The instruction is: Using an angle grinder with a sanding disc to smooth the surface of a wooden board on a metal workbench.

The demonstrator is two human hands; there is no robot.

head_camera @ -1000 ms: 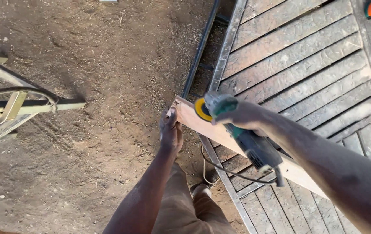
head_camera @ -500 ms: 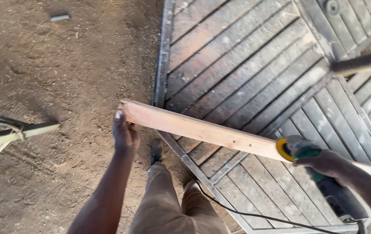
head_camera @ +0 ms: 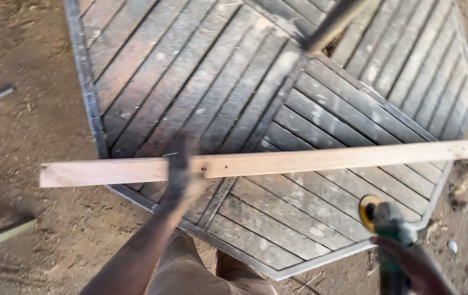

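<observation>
Bare dirt ground (head_camera: 31, 125) surrounds a slatted metal gate panel (head_camera: 234, 82) lying flat. Across it runs a long pale wooden plank (head_camera: 310, 160), stiff and probably light; the left hand (head_camera: 182, 177) grips it left of centre, fingers curled round it. The right hand (head_camera: 409, 262), fingers wrapped shut, holds a green angle grinder (head_camera: 387, 221) just below the plank.

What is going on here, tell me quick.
A person stands over a slatted wooden panel lying on bare dirt. The left hand grips a long pale plank, holding it level across the panel. The right hand holds a green power grinder with a yellow disc, low at the panel's near edge and apart from the plank. The picture is blurred by motion, so finer detail is hard to tell.
</observation>
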